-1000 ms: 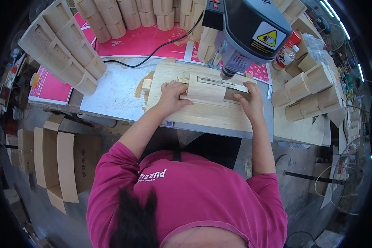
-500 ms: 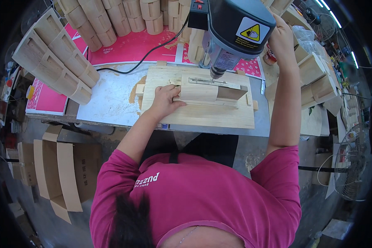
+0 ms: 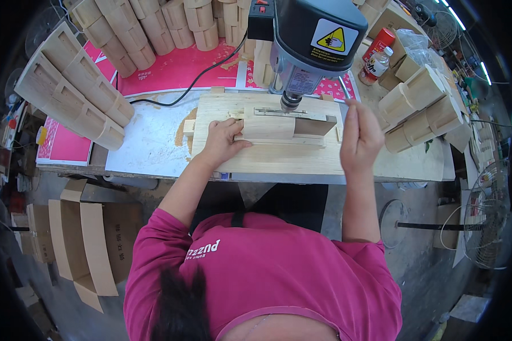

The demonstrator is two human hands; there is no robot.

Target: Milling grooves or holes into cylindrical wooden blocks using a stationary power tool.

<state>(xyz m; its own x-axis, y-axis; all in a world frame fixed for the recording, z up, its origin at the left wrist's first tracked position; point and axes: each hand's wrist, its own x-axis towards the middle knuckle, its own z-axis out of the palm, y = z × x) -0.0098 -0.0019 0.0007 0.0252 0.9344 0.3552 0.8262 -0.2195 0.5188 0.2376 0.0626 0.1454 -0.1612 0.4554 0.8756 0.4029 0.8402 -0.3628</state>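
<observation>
A drill press stands over the bench, its chuck low above a pale wooden piece. This piece sits in a jig on a flat wooden board, with a dark metal-looking plate at its right. My left hand grips the left end of the piece, thumb on the near side and fingers on the far side. Wrapped round the end of the press's metal feed lever, my right hand is closed. The drill bit's tip is hard to make out against the slotted guide.
Stacked wooden cylinders lean at the left, and more line the back. Others lie at right, near a bottle and a red can. A black cord crosses the bench. An open cardboard box stands below left.
My right hand has come down and toward me with the feed lever. The chuck has dropped closer to the wooden piece. My left hand keeps its grip.
</observation>
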